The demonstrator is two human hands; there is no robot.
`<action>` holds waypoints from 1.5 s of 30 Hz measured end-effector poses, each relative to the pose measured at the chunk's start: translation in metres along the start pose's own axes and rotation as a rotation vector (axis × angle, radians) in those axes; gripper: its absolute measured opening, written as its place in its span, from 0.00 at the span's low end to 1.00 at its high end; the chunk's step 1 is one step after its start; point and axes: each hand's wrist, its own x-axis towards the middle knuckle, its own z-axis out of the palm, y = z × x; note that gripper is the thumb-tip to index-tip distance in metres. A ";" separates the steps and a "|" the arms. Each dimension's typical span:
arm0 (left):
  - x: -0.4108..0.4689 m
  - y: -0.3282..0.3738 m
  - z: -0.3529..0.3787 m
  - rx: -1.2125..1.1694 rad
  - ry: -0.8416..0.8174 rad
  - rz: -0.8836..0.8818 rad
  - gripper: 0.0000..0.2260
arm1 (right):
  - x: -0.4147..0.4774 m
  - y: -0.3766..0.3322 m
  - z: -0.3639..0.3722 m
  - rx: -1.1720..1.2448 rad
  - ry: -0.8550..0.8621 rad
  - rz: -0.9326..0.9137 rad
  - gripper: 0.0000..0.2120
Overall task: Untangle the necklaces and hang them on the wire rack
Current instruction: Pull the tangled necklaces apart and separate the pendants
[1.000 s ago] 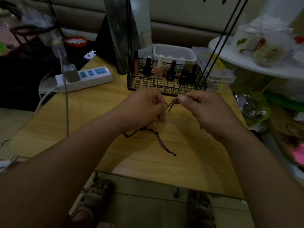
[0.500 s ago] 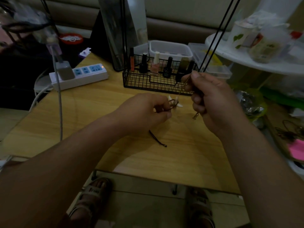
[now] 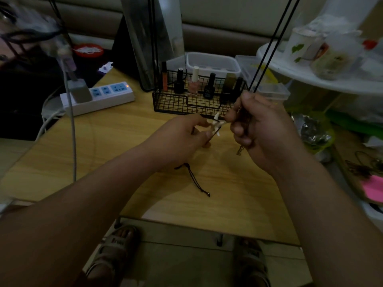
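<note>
Over the wooden table (image 3: 116, 146) my left hand (image 3: 182, 139) pinches a black cord necklace with a white shell pendant (image 3: 215, 123). The black cord's loose end (image 3: 198, 182) trails out below that hand onto the table. My right hand (image 3: 261, 129) grips a thin chain necklace, whose clasp end (image 3: 240, 151) dangles beneath the fist. The two hands are close together, with the pendant between them. The wire rack's black basket base (image 3: 186, 102) stands just behind the hands, and its slanted rods (image 3: 271, 42) rise to the upper right; its upper part is out of view.
Several nail polish bottles (image 3: 194, 82) stand in the basket. A white power strip (image 3: 99, 98) with a plugged charger and cable lies at the left. Clear plastic boxes (image 3: 213, 63) sit behind the basket, a cluttered white shelf (image 3: 323, 79) is at right, and more necklaces (image 3: 364, 165) lie at far right.
My right hand has come down and back toward my left hand. The white pendant now sits between the two hands, and more black cord lies on the table.
</note>
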 end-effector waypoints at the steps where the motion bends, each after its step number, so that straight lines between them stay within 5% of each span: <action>1: -0.001 0.000 0.000 -0.009 -0.005 0.002 0.14 | 0.000 0.001 0.000 -0.005 -0.007 0.005 0.12; 8: -0.006 0.005 -0.001 -0.032 -0.093 0.093 0.30 | 0.000 0.003 0.004 -0.054 -0.051 0.057 0.11; 14: -0.009 0.008 -0.002 -0.161 -0.133 0.063 0.07 | 0.000 0.004 0.004 -0.111 -0.029 0.058 0.12; 18: -0.008 0.007 -0.002 -0.128 -0.113 0.056 0.07 | -0.001 0.005 0.005 -0.145 -0.028 0.057 0.12; 24: -0.008 0.004 -0.012 0.222 -0.127 0.053 0.05 | 0.001 0.000 0.004 0.179 -0.046 0.089 0.12; 32: -0.022 0.009 -0.052 0.279 -0.035 0.050 0.09 | -0.002 0.001 0.003 0.048 -0.006 0.070 0.12; 36: -0.026 0.008 -0.054 0.136 0.091 0.108 0.12 | -0.006 0.000 0.008 -0.013 -0.055 0.061 0.11; 40: -0.022 0.014 -0.040 -0.118 -0.176 0.164 0.24 | -0.008 0.001 0.016 0.020 -0.182 0.040 0.11; 45: -0.018 0.016 -0.030 -0.235 -0.182 0.096 0.05 | -0.007 0.001 0.013 -0.013 -0.117 0.025 0.11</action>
